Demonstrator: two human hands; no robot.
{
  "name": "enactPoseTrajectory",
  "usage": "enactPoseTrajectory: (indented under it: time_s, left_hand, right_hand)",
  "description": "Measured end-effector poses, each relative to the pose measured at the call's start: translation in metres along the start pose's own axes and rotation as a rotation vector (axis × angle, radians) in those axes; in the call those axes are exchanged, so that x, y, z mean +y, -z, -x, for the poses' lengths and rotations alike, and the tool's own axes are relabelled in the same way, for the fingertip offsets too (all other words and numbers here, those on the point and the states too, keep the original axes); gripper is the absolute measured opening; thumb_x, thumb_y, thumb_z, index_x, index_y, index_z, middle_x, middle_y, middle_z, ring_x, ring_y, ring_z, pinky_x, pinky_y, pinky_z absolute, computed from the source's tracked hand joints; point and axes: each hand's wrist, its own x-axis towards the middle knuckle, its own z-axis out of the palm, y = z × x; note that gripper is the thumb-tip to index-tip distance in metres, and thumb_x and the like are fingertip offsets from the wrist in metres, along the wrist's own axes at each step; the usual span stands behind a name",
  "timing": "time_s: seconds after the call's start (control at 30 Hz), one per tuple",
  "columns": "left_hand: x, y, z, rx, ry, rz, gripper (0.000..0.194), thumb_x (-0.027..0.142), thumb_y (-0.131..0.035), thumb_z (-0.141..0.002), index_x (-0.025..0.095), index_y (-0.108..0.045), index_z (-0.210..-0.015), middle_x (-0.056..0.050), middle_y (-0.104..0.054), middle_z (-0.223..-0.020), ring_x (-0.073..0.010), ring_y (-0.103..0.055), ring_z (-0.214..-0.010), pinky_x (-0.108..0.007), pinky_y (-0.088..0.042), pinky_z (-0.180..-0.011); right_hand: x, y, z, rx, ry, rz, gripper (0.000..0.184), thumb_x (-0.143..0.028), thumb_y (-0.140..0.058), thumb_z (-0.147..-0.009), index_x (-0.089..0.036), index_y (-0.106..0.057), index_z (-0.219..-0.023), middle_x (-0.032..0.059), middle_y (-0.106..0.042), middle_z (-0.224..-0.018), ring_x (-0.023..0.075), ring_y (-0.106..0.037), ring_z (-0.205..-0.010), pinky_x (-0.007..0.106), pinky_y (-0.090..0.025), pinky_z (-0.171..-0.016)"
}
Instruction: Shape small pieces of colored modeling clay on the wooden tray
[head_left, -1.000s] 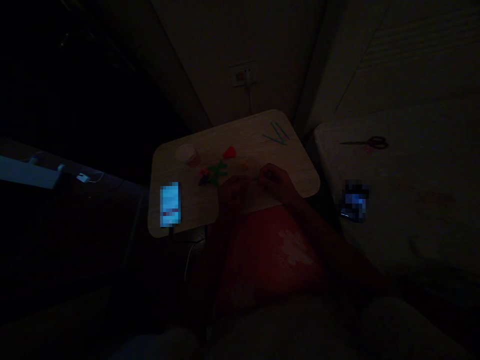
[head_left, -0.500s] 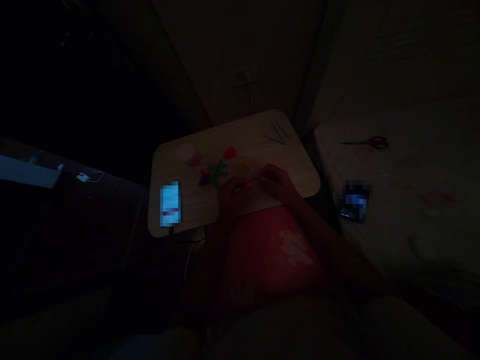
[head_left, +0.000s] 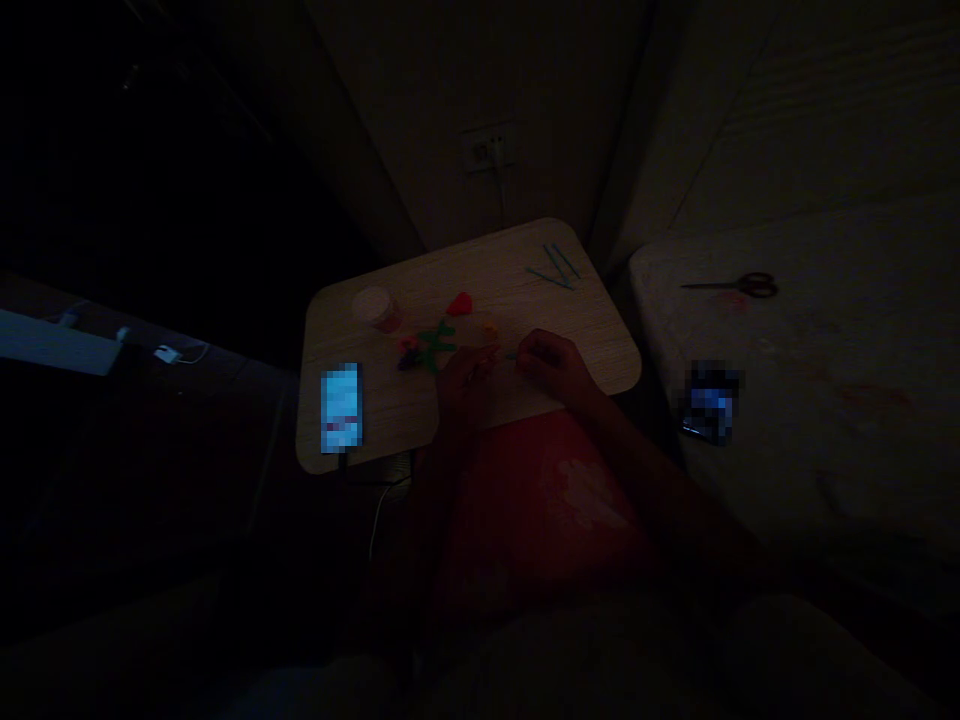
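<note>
The scene is very dark. Over the near part of the small wooden table (head_left: 405,410), my right hand (head_left: 551,360) is closed in a pinch on a thin green piece (head_left: 512,356), whose tip sticks out toward the left. My left hand (head_left: 466,382) is close by with its fingers curled together; anything inside them is hidden. Just beyond my left hand lie green flat pieces (head_left: 437,340), a dark blue lump (head_left: 407,359) and a small pinkish-red lump (head_left: 407,342). A yellow-orange piece (head_left: 490,328) sits beyond the gap between my hands.
Farther back are a red-orange lump (head_left: 460,303), a lidded tub (head_left: 377,308) and several thin sticks (head_left: 559,268). A lit phone (head_left: 341,408) lies at the table's left. On the pale surface to the right are scissors (head_left: 739,286) and a blurred dark device (head_left: 709,403).
The fingers of my left hand have shifted slightly and drawn closer together. My right hand keeps its pinch in nearly the same place. The objects on the table have not moved.
</note>
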Motion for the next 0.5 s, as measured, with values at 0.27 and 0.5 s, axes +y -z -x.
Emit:
enactPoseTrajectory:
  time_s: [0.27,0.5]
  left_hand:
    - [0.008,0.0,0.006,0.001,0.099,0.026,0.014,0.034,-0.08,-0.087,0.022,-0.083,-0.081,-0.005,-0.082,-0.085,-0.0178,-0.076,-0.077,-0.027,-0.059,-0.068]
    - [0.012,0.002,0.006,-0.006,0.152,0.009,0.02,0.035,-0.077,-0.089,0.02,-0.081,-0.076,-0.001,-0.078,-0.071,-0.0153,-0.07,-0.064,-0.026,-0.055,-0.063]
  right_hand:
    - [0.001,0.0,-0.001,0.003,0.013,-0.021,0.032,-0.05,-0.078,-0.084,-0.022,-0.064,-0.082,-0.0003,-0.063,-0.075,0.0144,-0.055,-0.069,0.029,-0.042,-0.066]
    - [0.0,0.0,-0.001,0.002,0.0,0.001,0.033,-0.051,-0.078,-0.084,-0.022,-0.064,-0.082,-0.0002,-0.063,-0.076,0.0148,-0.055,-0.071,0.028,-0.042,-0.065]
